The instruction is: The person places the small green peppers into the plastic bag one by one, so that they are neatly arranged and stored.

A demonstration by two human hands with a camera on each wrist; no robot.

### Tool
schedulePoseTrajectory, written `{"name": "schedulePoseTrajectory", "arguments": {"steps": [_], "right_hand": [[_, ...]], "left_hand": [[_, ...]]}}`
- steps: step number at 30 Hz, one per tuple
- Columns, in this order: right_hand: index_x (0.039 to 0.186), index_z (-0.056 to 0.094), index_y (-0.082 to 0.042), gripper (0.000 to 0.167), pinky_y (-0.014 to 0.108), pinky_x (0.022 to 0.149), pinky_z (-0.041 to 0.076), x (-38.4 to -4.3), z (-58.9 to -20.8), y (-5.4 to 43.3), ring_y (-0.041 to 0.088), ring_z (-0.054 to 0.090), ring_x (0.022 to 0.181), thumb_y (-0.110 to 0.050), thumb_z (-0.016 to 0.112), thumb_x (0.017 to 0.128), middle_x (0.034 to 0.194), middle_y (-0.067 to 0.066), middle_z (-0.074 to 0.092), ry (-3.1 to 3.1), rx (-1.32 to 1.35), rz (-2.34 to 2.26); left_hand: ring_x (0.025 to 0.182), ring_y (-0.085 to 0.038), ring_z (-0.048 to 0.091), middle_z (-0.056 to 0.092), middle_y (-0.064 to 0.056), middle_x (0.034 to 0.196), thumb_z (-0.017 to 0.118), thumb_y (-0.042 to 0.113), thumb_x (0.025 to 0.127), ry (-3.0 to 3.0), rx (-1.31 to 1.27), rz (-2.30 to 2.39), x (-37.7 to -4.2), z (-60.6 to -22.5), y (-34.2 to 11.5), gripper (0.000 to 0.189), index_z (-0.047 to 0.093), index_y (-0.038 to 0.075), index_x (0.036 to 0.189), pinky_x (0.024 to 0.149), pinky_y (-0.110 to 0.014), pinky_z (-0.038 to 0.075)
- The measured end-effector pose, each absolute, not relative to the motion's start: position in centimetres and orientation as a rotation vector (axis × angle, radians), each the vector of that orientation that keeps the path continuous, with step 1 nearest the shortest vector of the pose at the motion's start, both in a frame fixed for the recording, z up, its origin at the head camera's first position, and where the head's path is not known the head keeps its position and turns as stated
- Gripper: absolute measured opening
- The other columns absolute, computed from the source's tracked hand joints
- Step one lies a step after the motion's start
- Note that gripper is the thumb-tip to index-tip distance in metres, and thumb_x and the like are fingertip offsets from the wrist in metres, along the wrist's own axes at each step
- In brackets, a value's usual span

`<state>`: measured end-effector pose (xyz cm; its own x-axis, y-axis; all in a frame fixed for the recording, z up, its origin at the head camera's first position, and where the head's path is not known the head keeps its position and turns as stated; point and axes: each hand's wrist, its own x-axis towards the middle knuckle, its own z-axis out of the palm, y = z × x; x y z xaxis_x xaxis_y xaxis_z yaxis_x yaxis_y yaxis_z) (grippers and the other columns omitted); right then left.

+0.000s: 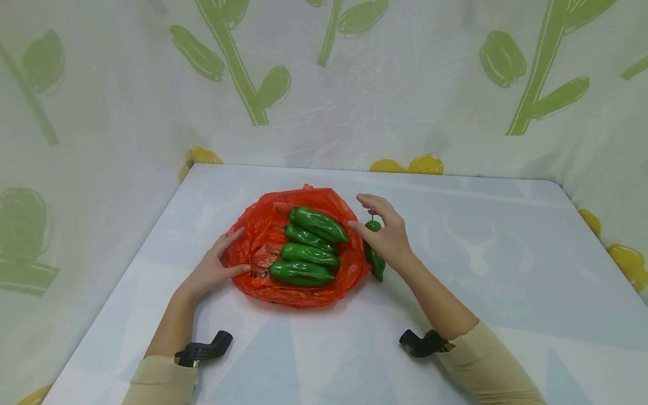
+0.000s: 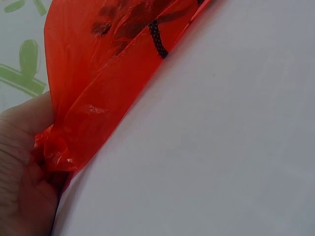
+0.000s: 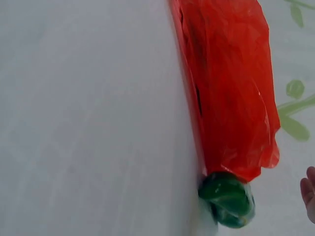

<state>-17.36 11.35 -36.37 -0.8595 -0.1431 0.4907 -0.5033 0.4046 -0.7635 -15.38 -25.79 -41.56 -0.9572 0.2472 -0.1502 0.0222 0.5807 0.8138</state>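
Note:
An open red plastic bag [image 1: 263,292] sits on the table with several green peppers [image 1: 306,254] lying side by side in it. At the bag's left side, my left hand [image 1: 215,267] touches the rim, thumb and forefinger spread apart; in the left wrist view red plastic [image 2: 98,98] lies between its thumb and palm. One more green pepper [image 1: 374,259] lies outside, close against the bag's right side, and shows end-on in the right wrist view. Over that pepper's upper end is my right hand [image 1: 390,233], thumb and fingers apart, holding nothing.
The pale table [image 1: 481,236] bears faint printed triangles and deer heads. Behind and beside it hangs a white cloth [image 1: 379,101] with green plant prints. Each wrist wears a black camera mount, one at the left [image 1: 205,349] and one at the right [image 1: 422,343].

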Motion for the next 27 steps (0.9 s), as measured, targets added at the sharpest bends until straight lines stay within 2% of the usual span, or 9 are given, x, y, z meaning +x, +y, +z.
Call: {"name": "schedulePoseTrajectory", "arguments": {"steps": [4, 11, 17, 20, 27], "right_hand": [[0.127, 0.056, 0.0, 0.053, 0.048, 0.095, 0.047, -17.2, -36.2, 12.1, 0.03, 0.052, 0.115, -0.004, 0.076, 0.077, 0.13, 0.017, 0.055, -2.326, 0.538, 1.43], [0.124, 0.053, 0.011, 0.051, 0.049, 0.094, 0.047, -15.3, -33.9, 12.8, 0.039, 0.053, 0.111, 0.006, 0.073, 0.077, 0.126, 0.026, 0.054, -2.317, 0.5, 1.408], [0.125, 0.053, 0.01, 0.054, 0.044, 0.095, 0.046, -15.2, -34.2, 13.9, 0.038, 0.053, 0.111, 0.007, 0.073, 0.076, 0.125, 0.026, 0.054, -2.313, 0.465, 1.425], [0.128, 0.051, 0.008, 0.055, 0.046, 0.096, 0.045, -15.2, -34.6, 14.3, 0.036, 0.052, 0.113, 0.005, 0.073, 0.077, 0.128, 0.026, 0.052, -2.34, 0.446, 1.452], [0.133, 0.045, 0.008, 0.058, 0.055, 0.101, 0.039, -15.3, -35.5, 14.9, 0.041, 0.047, 0.118, 0.006, 0.07, 0.08, 0.134, 0.027, 0.046, -2.372, 0.442, 1.589]], "left_hand": [[0.14, -0.043, 0.015, 0.015, -0.019, 0.155, 0.074, 0.03, 0.08, 2.567, 0.229, 1.323, -15.4, -41.6, -25.8, 0.087, 0.023, 0.03, 0.151, 0.101, -0.065, 0.033], [0.14, -0.043, 0.016, 0.015, -0.019, 0.154, 0.074, 0.029, 0.08, 2.561, 0.238, 1.331, -15.4, -41.6, -25.7, 0.087, 0.023, 0.029, 0.151, 0.101, -0.064, 0.034], [0.14, -0.043, 0.015, 0.014, -0.019, 0.155, 0.074, 0.03, 0.08, 2.561, 0.23, 1.324, -15.3, -41.5, -25.6, 0.087, 0.023, 0.028, 0.151, 0.101, -0.064, 0.033], [0.14, -0.044, 0.014, 0.013, -0.019, 0.155, 0.074, 0.031, 0.08, 2.559, 0.224, 1.315, -15.3, -41.5, -25.6, 0.087, 0.023, 0.029, 0.151, 0.101, -0.065, 0.033], [0.14, -0.044, 0.014, 0.012, -0.019, 0.156, 0.074, 0.03, 0.08, 2.563, 0.225, 1.304, -15.3, -41.1, -25.7, 0.087, 0.023, 0.03, 0.151, 0.1, -0.065, 0.034]]}}
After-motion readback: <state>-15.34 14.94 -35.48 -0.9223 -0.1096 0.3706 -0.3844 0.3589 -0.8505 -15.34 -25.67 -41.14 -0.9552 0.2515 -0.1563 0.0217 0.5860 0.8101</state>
